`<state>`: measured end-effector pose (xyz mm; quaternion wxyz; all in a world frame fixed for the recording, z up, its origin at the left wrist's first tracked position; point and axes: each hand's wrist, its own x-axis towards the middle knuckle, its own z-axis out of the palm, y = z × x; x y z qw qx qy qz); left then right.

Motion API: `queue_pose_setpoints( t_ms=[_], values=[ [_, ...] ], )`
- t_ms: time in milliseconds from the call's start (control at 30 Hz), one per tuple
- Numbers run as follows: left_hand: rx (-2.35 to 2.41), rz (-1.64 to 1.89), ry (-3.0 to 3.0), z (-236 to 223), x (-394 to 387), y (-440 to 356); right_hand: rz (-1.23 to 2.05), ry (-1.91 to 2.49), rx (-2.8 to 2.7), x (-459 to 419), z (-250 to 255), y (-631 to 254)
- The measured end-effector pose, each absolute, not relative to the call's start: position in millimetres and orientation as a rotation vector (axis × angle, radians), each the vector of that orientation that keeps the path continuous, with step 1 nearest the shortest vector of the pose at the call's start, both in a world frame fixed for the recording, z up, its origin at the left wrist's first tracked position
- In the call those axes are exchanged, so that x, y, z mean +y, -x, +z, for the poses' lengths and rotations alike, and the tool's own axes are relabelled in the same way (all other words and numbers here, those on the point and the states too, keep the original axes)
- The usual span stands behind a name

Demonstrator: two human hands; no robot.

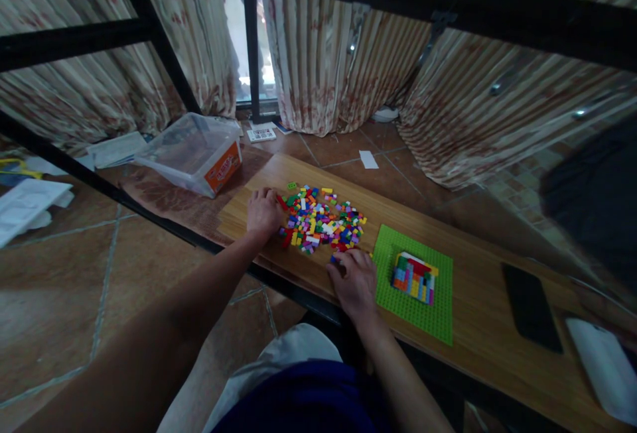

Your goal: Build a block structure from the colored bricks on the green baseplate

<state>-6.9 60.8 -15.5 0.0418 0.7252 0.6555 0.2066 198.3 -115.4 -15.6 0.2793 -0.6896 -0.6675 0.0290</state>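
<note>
A spread pile of small multicoloured toy bricks (323,221) lies on a wooden board. My left hand (263,213) rests at the pile's left edge, fingers apart and bent down close to a red brick (282,203). Between the pile and a green baseplate (388,247), my right hand (355,280) is low over the board. A small blue brick (334,258) shows between its thumb and fingertips. On the baseplate stands a low rectangular build (414,278) of mixed colours, with white, red and yellow bricks along its edges.
Left of the board (478,267) a clear plastic bin (194,154) with an orange label sits on a brown mat. A black phone-like slab (531,307) and a white object (602,367) lie at the right end. A dark metal frame (169,55) crosses in front of the curtains.
</note>
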Motion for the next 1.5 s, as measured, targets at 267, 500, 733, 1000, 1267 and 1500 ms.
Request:
queue_pose_setpoints(
  t_ms=[267, 500, 733, 1000, 1267, 1500],
  values=[
    [2.004, 0.625, -2.208, -15.9, 61.2, 6.9, 0.031, 1.922, -1.845, -107.7, -14.6, -197.1],
    [2.014, 0.634, -2.214, -15.1, 60.5, 6.4, 0.010, 1.870, -1.796, -102.4, -15.7, -198.2],
    [2.019, 0.623, -2.217, -14.1, 60.1, 6.7, 0.369, 1.730, -1.521, -114.6, -8.7, -209.0],
    [2.012, 0.635, -2.261, -18.1, 62.3, 9.3, 0.556, 1.672, -1.167, -138.3, 3.6, -233.9],
    [2.000, 0.639, -2.279, -15.1, 62.4, 9.5, 0.619, 1.705, -0.769, -151.6, 12.5, -274.4],
    [2.010, 0.631, -2.275, -14.4, 62.9, 9.4, 0.478, 1.776, -0.800, -156.3, 15.3, -308.0]
  ],
)
